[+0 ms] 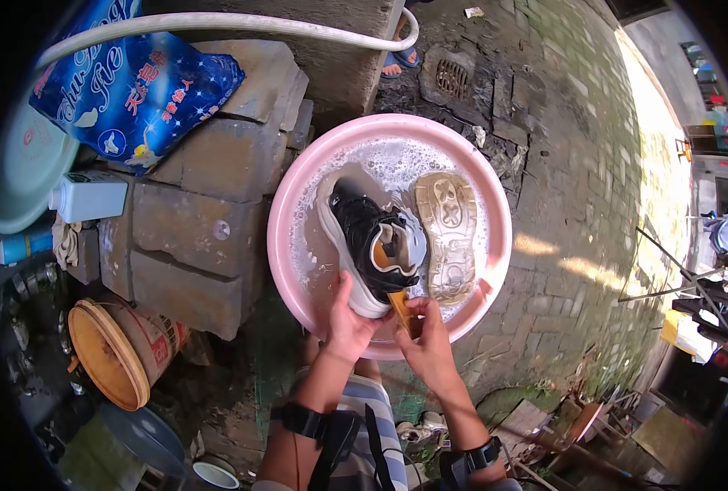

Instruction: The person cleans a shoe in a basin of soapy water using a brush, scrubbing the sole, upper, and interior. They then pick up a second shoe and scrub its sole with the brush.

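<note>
A black shoe [362,225] with a white sole is held over a pink basin [279,204] of soapy water. My left hand [349,323] grips the shoe by the heel, thumb along the side of the sole. Pinched in my right hand [426,340] is a yellow-brown scrub brush [401,309], its end against the back of the shoe by the heel collar. The second shoe [448,237] lies in the suds on the right with its pale, treaded sole facing up.
Stacked bricks [188,213] stand left of the basin, bearing a blue detergent bag [147,90] and a light blue bottle [92,197]. A white hose [241,23] crosses above. An orange-rimmed bucket [106,352] sits lower left. A person's sandalled foot [393,69] shows at the top.
</note>
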Motion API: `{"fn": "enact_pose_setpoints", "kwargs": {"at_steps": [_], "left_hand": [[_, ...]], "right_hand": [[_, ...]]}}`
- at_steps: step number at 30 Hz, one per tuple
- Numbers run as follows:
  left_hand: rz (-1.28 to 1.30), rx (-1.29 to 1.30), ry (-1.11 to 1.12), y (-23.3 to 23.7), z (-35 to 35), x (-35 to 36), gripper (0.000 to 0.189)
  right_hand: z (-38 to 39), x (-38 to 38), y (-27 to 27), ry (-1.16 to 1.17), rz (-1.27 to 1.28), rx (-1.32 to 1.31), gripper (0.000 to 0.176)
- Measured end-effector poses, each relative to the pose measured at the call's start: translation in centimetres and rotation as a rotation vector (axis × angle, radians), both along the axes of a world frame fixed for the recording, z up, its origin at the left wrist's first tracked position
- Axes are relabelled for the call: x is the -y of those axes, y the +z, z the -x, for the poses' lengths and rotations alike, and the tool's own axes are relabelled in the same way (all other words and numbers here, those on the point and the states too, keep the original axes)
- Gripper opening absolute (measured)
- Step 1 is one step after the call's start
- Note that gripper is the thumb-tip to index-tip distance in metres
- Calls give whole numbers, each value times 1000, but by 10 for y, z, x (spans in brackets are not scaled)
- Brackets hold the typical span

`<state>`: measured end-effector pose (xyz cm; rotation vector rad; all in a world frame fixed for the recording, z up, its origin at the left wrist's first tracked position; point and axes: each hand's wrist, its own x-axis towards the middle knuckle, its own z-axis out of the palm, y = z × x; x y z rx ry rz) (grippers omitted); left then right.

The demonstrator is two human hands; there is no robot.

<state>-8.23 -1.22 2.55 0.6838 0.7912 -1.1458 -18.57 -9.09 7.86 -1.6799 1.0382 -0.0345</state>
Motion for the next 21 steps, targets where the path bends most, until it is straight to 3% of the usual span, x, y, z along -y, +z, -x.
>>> {"fn": "enact_pose_setpoints", "kwargs": {"at_steps": [7, 10, 13, 15, 21], "left_hand": [[-92, 121, -30, 2, -4, 6, 47], [-78, 129, -38, -6, -10, 7, 50], [-56, 96, -40, -12, -11, 7, 54], [-64, 74, -36, -13, -11, 9, 56], [-36, -14, 12, -15, -4, 15, 55]], "right_hand": [[-29, 7, -22, -111, 17, -38, 38], [-18, 4, -6, -125, -147, -69, 35], [5, 1, 12, 40, -24, -46, 39], [12, 6, 29, 277, 71, -282, 46], [5, 13, 34, 323, 217, -312, 41]]}}
